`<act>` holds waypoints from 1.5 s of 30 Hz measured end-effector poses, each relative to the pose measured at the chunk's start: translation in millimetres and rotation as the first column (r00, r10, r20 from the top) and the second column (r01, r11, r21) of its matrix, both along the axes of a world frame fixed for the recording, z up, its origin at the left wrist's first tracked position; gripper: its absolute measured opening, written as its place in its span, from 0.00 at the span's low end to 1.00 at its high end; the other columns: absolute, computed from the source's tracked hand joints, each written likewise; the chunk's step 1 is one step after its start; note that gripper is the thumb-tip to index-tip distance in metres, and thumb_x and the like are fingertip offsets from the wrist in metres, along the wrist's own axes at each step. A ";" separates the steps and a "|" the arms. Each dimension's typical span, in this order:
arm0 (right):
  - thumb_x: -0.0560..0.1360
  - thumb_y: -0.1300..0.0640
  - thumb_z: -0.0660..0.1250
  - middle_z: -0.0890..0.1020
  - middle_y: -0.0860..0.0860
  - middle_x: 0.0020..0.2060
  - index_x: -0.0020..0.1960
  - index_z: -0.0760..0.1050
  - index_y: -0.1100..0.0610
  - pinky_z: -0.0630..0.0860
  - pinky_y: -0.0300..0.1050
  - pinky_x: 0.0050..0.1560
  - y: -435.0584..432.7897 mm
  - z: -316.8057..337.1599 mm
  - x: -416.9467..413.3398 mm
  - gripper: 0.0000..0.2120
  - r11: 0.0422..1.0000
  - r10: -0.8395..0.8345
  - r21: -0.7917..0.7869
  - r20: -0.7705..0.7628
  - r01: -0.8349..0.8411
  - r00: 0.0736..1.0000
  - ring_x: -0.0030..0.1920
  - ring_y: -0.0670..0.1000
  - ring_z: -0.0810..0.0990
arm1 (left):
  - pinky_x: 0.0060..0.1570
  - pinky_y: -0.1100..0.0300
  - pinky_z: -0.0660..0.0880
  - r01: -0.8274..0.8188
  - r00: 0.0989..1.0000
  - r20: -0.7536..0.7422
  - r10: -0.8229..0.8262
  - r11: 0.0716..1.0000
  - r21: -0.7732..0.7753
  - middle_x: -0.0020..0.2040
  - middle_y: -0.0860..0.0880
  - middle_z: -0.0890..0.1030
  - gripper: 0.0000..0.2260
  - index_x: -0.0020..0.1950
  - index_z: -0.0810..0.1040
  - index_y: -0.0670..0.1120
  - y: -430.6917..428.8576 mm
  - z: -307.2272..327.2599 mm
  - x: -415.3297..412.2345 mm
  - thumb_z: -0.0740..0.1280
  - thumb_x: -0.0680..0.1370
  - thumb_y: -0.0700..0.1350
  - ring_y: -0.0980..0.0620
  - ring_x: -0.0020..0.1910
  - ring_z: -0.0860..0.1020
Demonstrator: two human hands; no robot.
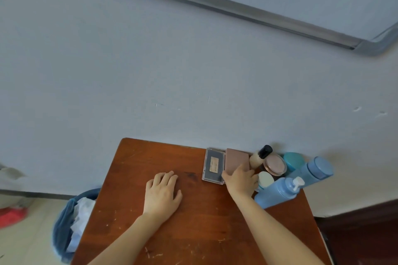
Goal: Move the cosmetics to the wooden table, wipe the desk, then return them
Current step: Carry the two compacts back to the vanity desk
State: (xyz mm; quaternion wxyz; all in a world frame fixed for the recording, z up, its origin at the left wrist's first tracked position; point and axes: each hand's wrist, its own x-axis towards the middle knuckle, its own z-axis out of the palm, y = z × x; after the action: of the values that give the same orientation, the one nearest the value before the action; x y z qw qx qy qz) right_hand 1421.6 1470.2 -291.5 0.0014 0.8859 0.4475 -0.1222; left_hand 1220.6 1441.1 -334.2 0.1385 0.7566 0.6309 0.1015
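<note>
The pink makeup case (237,160) lies at the far right of the wooden table (150,157), its long side pointing at the wall. The right hand (240,180) is nearest, with fingers curled over the case's near end. The left hand (161,193) lies flat and holds nothing.

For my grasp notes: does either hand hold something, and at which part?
The right hand grips the pink palette at its near end. The left hand rests flat on the table, holding nothing.
</note>
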 end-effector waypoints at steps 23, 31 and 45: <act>0.71 0.42 0.63 0.62 0.54 0.67 0.71 0.54 0.51 0.62 0.43 0.66 -122.8 -14.9 -25.0 0.33 0.987 0.101 0.142 -0.175 -0.076 0.979 0.65 0.52 0.63 | 0.63 0.50 0.64 -0.325 0.938 0.036 0.344 0.914 -0.241 0.68 0.42 0.65 0.39 0.74 0.48 0.47 11.2 28.1 68.8 0.67 0.71 0.58 0.43 0.67 0.63; 0.71 0.41 0.64 0.59 0.56 0.69 0.72 0.52 0.52 0.63 0.44 0.66 -135.4 -18.9 -22.9 0.36 0.977 0.161 0.167 -0.152 -0.135 0.975 0.66 0.54 0.62 | 0.63 0.48 0.65 -0.280 0.908 0.232 0.348 0.918 -0.280 0.67 0.41 0.65 0.39 0.74 0.49 0.50 -38.7 35.4 28.0 0.70 0.70 0.50 0.41 0.65 0.63; 0.67 0.47 0.71 0.62 0.52 0.64 0.69 0.60 0.53 0.64 0.43 0.64 -198.1 -1.9 12.3 0.35 0.843 0.423 0.451 -0.217 -0.294 0.880 0.64 0.50 0.59 | 0.64 0.42 0.66 -0.284 0.863 0.358 0.357 0.928 -0.242 0.67 0.41 0.64 0.38 0.73 0.54 0.50 -105.6 56.7 -7.6 0.72 0.69 0.45 0.41 0.65 0.63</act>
State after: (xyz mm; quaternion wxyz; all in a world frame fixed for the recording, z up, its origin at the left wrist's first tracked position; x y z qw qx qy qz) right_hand 1433.8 1272.1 -293.4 -0.2285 0.7358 0.6169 -0.1608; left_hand 1213.0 1335.5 -277.5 0.3124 0.5887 0.7135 0.2164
